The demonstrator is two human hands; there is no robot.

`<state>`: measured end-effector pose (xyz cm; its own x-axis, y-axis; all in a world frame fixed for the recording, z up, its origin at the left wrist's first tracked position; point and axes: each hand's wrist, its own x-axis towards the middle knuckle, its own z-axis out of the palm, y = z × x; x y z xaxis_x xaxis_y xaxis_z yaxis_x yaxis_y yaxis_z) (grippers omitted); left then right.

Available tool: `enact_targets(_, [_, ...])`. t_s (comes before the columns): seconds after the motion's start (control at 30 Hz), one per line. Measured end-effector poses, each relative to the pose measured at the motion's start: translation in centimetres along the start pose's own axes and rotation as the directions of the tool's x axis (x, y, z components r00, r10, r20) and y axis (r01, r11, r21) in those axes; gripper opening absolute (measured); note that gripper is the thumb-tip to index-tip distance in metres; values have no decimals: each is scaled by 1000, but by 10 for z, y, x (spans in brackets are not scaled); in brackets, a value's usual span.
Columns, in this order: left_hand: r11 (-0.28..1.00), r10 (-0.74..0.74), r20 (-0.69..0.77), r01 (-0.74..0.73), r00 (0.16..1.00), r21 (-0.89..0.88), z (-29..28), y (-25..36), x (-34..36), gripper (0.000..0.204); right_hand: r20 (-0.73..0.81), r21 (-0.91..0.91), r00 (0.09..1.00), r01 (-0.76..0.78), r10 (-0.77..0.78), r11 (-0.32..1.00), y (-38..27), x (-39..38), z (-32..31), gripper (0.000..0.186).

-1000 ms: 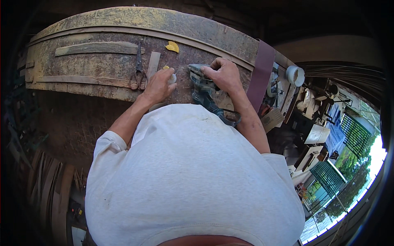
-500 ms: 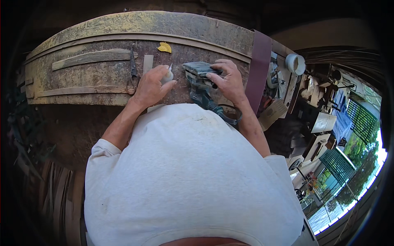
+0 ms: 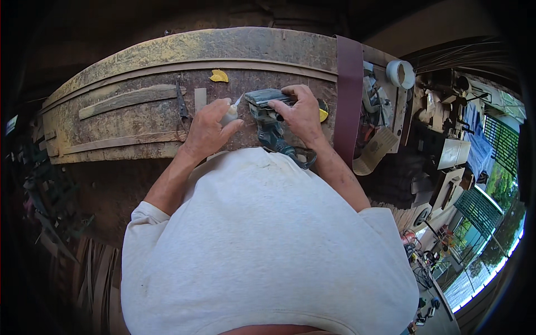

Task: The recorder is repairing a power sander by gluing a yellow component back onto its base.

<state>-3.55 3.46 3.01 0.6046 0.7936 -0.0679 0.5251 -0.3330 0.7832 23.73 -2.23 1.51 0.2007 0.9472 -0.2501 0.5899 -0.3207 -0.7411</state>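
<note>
My left hand (image 3: 207, 129) is closed around a small white bottle (image 3: 229, 116) with a pointed nozzle. The nozzle's tip leans toward the near left corner of a teal power sander (image 3: 270, 135); whether they touch I cannot tell. The sander lies with its flat dark pad (image 3: 264, 97) facing up. My right hand (image 3: 303, 115) grips it at the right side of the pad, thumb on the near edge and fingers over the far side. A yellow disc (image 3: 323, 110) shows partly behind that hand. A torn yellow piece (image 3: 219, 76) lies farther back on the bench.
The worn wooden bench (image 3: 245, 47) carries a rough wood strip (image 3: 129, 99), a thin strip (image 3: 123, 141) near its front edge, dark scissors (image 3: 181, 105) and a small pale block (image 3: 200, 98). A maroon sanding belt (image 3: 349, 95) hangs over the bench at right, beside a white round container (image 3: 400, 74).
The bottle's nozzle has tilted right toward the sander's pad. My right hand has shifted slightly on the sander, and the yellow disc beside it now shows. The whole view has shifted a little.
</note>
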Motion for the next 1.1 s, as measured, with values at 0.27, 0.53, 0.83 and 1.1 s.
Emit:
enact_targets(0.27, [992, 74, 8, -75, 997, 99, -14, 15, 20, 56, -205, 431, 957, -103, 208, 896, 26, -20, 29, 37])
enact_targets(0.53, [958, 197, 138, -221, 971, 185, -13, 27, 53, 52, -200, 538, 948, -103, 246, 836, 26, -21, 30, 35])
enact_targets(0.83, [931, 170, 329, -261, 929, 255, -17, 34, 78, 42, -204, 352, 978, 27, 49, 936, 29, -12, 24, 44])
enact_targets(1.1, [917, 203, 317, -293, 927, 269, -25, 19, 80, 34, -172, 244, 984, 0, 44, 970, 7, -2, 31, 53])
